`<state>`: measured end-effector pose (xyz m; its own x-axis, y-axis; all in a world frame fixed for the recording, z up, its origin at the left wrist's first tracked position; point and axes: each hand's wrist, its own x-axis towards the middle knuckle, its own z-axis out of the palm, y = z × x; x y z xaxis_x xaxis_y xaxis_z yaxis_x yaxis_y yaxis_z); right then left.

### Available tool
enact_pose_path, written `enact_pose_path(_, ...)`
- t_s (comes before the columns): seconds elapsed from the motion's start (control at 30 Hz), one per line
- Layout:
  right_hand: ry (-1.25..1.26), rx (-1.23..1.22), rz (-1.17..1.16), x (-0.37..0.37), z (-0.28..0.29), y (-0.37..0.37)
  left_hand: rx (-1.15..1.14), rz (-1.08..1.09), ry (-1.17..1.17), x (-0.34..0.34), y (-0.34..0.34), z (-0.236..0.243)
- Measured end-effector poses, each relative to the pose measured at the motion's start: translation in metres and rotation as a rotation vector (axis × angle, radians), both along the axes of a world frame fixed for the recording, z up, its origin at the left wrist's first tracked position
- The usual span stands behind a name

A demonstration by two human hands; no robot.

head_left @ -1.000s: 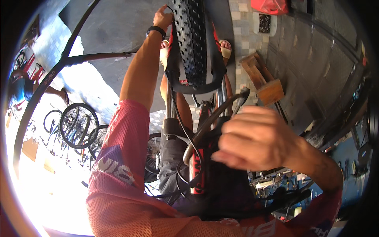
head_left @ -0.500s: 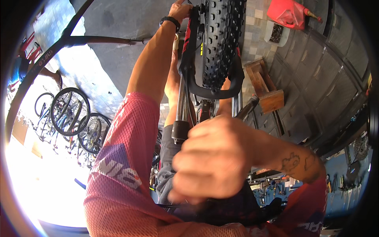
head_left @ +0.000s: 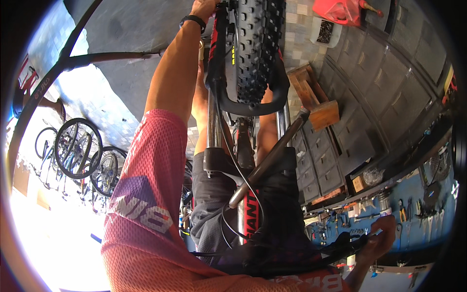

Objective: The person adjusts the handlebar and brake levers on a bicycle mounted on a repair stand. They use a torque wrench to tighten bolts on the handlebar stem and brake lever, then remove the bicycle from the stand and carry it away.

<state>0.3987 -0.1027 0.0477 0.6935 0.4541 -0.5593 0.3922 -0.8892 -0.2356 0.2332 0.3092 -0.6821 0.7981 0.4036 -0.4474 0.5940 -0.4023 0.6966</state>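
Note:
In front of me a mountain bike's front wheel (head_left: 255, 53) with a knobby black tyre stands in its suspension fork (head_left: 214, 119). My left hand (head_left: 204, 9), a black band at its wrist, is at the far end of the left fork leg, fingers closed there; the picture's edge cuts part of it off. At the lower right my right hand (head_left: 382, 238) is curled around the end of the dark handlebar (head_left: 340, 249), by the lever. A dark tube (head_left: 270, 158) slants across the fork crown. Thin cables (head_left: 238, 168) loop down over the red-and-white frame tube (head_left: 249, 214).
Black drawers (head_left: 369, 92) line the right, above a blue tool panel (head_left: 413, 228). A wooden box (head_left: 314, 97), a red jug (head_left: 339, 10) and a small tray (head_left: 325, 31) lie nearby. Left are a bent dark frame (head_left: 73, 61) and several parked bicycles (head_left: 78, 148).
My right hand, closed in front of the fork crown before, has moved down and right to the handlebar end, uncovering the crown and cables. My left hand stays at the fork; the view shifted slightly.

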Motion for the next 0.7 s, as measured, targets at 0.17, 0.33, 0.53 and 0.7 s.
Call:
enact_pose_path(0.17, -0.065, -0.033, -0.062, -0.027, 0.009, -0.028, 0.404, -0.382, 0.031, -0.01, 0.011, -0.015)
enact_pose_path(0.33, -0.227, 0.006, -0.024, -0.045, 0.022, -0.038, 0.406, -0.463, 0.059, -0.016, 0.011, -0.021)
enact_pose_path(0.53, -0.281, -0.04, 0.022, -0.058, 0.031, -0.042, -1.081, 0.933, 0.027, -0.018, 0.004, -0.036)
enact_pose_path(0.7, -0.281, 0.068, 0.059, -0.06, 0.026, -0.041, -1.214, 0.999, -0.195, -0.037, 0.002, -0.014)
